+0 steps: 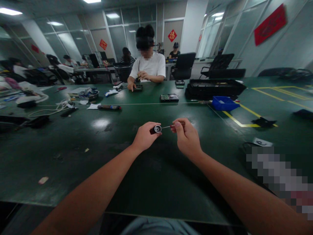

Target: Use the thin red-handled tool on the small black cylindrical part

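Note:
In the middle of the head view, my left hand (144, 135) is closed around a small dark cylinder (157, 129) with a silvery ring at the end turned towards me. Details inside that end are too small to make out. My right hand (187, 137) grips a screwdriver (172, 126) by its reddish handle, mostly hidden by the fingers. The thin metal shaft points left and reaches the cylinder's side; whether the tip touches it I cannot tell. Both hands are above the green table (137, 176).
Beyond my hands lies a hard drive (169, 97). A blue bin (224, 103) and a long black tray (215, 88) are to its right. A dark pen-shaped tool (109, 107) lies to the left. Across the table a person (149, 67) works on a small device.

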Available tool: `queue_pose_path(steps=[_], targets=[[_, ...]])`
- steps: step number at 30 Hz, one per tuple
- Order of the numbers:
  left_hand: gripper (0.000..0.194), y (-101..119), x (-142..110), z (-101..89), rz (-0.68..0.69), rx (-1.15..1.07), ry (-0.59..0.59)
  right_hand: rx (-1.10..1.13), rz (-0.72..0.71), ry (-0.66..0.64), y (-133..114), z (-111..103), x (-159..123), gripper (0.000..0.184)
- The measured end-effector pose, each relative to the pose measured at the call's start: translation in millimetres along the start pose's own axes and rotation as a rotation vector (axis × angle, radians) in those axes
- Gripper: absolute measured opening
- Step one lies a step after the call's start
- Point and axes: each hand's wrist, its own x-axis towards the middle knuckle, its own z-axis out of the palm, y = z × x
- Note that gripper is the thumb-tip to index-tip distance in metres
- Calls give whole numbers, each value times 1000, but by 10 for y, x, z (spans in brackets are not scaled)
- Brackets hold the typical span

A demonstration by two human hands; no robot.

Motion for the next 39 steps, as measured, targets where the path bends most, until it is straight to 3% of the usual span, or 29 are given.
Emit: queue_pose_path(steps=[7,12,20,25,28,33,39], targets=[[38,-23,-13,7,21,-12,-23,-154,-52,-26,-104,-42,3,22],[36,-20,-15,3,17,-31,-48,-278,-82,-16,-104,-65,10,36],[36,-17,-11,-5,27,-25,-39,-158,-145,-102,-84,-38,-22,17],[35,-23,-7,4,18,-7,-40,-141,-173,-165,-93,-56,-22,18],[35,-21,-8,3,23,-9,-55,-157,-190,-175,-117,-68,-18,30],[37,-24,-8,-2,2,0,-14,-76,-116,-93,-85,-49,-14,20],[37,-22,-2,3,18,4,-29,36,12,-57,-43,-15,-8,27]])
